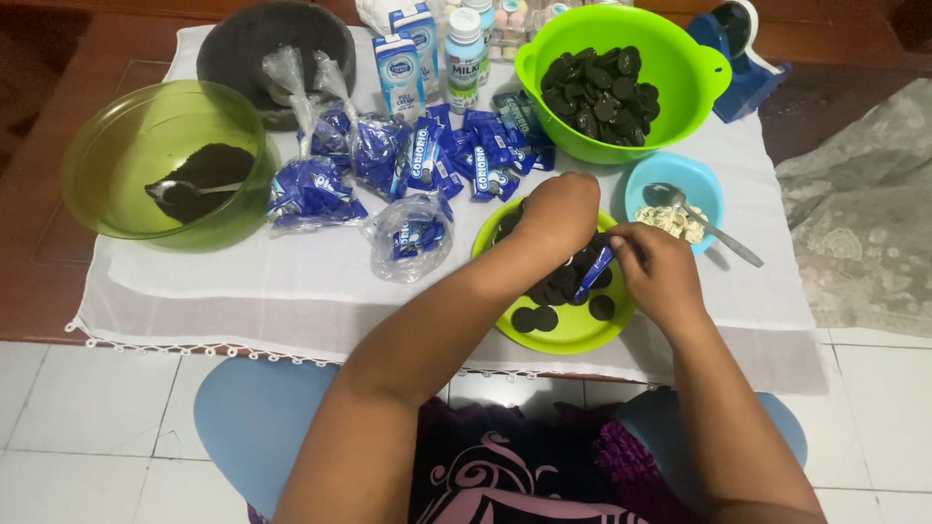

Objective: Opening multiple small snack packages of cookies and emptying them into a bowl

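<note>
I see a lime-green plate (pixel 573 335) carrying black biscuits (pixel 537 318); a bright green bowl (pixel 680 58) of the same black rounds; a small light-blue bowl (pixel 701 180); an olive-green glass bowl (pixel 116 146) with black crumbs; blue-and-white packets (pixel 485 160); a white cloth (pixel 243 281) with a scalloped edge.

Bright, even light; soft shadows.

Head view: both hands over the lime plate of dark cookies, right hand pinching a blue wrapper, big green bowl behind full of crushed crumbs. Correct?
One slip. The big green bowl behind holds whole dark cookies, not crumbs; the head view shows it. The rest stands: left hand and right hand over the lime plate, right hand pinching the blue wrapper.
</note>
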